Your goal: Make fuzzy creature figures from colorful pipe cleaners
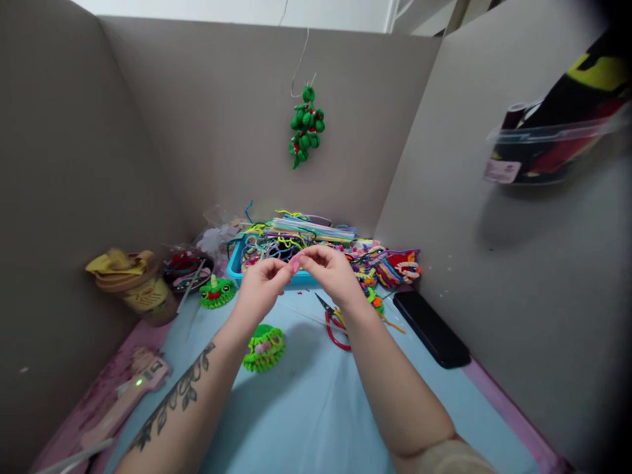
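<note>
**A:** What are the hands doing?

**B:** The left hand [259,286] and the right hand [330,270] meet fingertip to fingertip above the surface [316,401]. Both pinch one small pink piece [294,264] between thumb and fingers, the other fingers curled in. The piece sits right where the two hands touch; I cannot tell what it is made of

**A:** What lies closest to them?

**B:** Just below the left hand, on the surface, sits a bright green fuzzy craft piece [264,347] with pink bits on top. Under the right wrist lie red-handled scissors [333,322], blades pointing toward the left hand

**A:** And beyond the hands?

**B:** Right behind the fingertips stands a blue tray [234,263] heaped with coloured pipe cleaners [291,234]. To the right hand's outer side are more bright finished pieces [395,266], and nearer the person a black phone [430,328] lies flat. Off the left hand's outer side sits a small green frog-like figure [217,291], further out a tan lidded jar [135,283], and near the tattooed forearm a pink glue gun [133,388] with a green light lit

**A:** Anything above?

**B:** A green bunch of figures [306,125] hangs from a hook on the back wall, well beyond both hands
</note>
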`<state>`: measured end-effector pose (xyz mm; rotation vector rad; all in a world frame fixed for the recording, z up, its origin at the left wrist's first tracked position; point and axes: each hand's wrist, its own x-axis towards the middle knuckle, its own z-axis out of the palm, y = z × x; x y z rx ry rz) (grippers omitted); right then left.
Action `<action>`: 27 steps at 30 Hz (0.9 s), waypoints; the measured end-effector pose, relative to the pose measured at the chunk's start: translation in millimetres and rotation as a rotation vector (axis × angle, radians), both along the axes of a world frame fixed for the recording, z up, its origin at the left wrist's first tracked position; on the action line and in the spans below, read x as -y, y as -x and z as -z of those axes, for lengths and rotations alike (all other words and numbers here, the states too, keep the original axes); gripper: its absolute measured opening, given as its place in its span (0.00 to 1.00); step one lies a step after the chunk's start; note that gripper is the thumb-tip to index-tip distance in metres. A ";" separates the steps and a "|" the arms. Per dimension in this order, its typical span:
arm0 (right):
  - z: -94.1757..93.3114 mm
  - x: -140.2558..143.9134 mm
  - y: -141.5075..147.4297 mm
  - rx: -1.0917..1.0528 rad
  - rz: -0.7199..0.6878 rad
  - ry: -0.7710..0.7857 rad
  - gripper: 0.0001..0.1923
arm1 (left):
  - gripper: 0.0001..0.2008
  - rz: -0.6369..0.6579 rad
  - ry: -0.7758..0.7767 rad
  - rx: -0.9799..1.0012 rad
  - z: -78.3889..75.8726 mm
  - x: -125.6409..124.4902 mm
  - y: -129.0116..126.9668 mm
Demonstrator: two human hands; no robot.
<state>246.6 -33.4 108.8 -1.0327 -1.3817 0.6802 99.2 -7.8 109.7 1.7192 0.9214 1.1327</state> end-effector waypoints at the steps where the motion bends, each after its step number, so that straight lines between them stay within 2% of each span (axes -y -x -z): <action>1: -0.1 0.4 0.0 0.038 0.025 -0.012 0.08 | 0.13 0.001 -0.015 -0.015 0.8 0.7 -1.2; 6: 1.6 0.9 -1.3 0.201 0.219 -0.056 0.08 | 0.11 0.054 -0.075 -0.028 2.8 4.9 -6.3; 13: 1.6 3.4 3.8 0.220 0.273 -0.082 0.09 | 0.15 0.053 -0.070 -0.103 4.4 9.7 -8.0; 23: 7.6 6.0 17.7 0.234 0.455 -0.213 0.09 | 0.14 0.004 0.008 -0.001 11.1 10.4 -14.2; 25: 8.4 4.5 17.9 0.214 0.455 -0.211 0.09 | 0.14 0.003 0.025 0.012 12.3 9.6 -14.8; 27: 8.4 1.8 14.9 0.178 0.398 -0.171 0.08 | 0.14 0.012 0.054 0.029 13.8 8.0 -15.0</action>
